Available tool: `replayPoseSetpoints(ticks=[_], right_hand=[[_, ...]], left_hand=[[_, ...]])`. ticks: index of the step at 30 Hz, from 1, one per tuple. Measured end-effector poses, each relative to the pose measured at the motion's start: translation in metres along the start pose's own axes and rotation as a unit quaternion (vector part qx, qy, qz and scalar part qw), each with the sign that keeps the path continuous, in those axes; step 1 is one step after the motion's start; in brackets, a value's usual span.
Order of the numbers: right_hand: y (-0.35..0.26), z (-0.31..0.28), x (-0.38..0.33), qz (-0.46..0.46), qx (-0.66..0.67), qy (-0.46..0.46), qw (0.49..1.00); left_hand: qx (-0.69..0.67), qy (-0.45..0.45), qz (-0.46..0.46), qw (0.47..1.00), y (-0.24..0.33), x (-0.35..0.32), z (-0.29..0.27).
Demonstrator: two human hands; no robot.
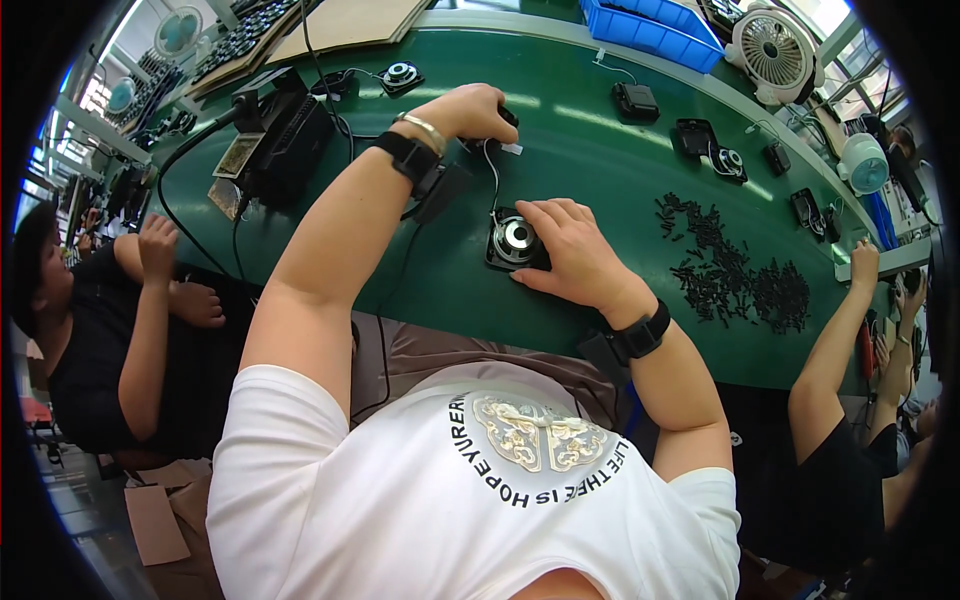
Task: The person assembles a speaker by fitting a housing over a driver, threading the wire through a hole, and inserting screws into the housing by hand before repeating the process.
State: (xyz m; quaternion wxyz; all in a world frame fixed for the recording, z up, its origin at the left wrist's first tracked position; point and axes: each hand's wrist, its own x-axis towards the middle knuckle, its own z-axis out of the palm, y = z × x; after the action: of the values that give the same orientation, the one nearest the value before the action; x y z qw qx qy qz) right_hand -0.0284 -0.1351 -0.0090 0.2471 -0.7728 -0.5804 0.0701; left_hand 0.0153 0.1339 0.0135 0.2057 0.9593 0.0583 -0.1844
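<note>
Fingers, left hand [474, 112]: curled around a small black part [508, 117], which they mostly hide.
Fingers, right hand [582, 252]: spread across one side of a speaker unit, thumb at its near edge, forefinger at its far edge.
Speaker unit [515, 238]: one, face up on the green table [585, 150], directly before the person; a pale cable [496, 178] leads from it toward the left hand.
Blue bin [652, 42]: one, at the table's far side, holding dark contents too small to tell apart.
Open housing [692, 136]: black, right of centre, with one round speaker [732, 160] at its lower corner; whether inside or overlapping, I cannot tell.
Black box [635, 102]: one, below the bin, with a thin cable.
Far speaker [400, 74]: one, beyond the left forearm.
Loose black pieces [780, 295]: heaped and scattered at right, too many to count.
Fans [773, 52]: four, two on each side.
Writing: dark lettering curves around a pale emblem on the white shirt [400, 500].
</note>
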Motion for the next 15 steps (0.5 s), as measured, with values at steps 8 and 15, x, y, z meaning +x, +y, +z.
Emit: replayPoseSetpoints(ticks=[8, 15], right_hand=[[-0.001, 0.003, -0.002, -0.038, 0.045, -0.021, 0.998], [-0.002, -0.039, -0.002, 0.004, 0.191, 0.082, 0.978]], left_hand=[[-0.744, 0.015, 0.195, 0.639, -0.009, -0.09, 0.057], [-0.848, -0.079, 0.137, 0.506, 0.008, -0.128, 0.084]])
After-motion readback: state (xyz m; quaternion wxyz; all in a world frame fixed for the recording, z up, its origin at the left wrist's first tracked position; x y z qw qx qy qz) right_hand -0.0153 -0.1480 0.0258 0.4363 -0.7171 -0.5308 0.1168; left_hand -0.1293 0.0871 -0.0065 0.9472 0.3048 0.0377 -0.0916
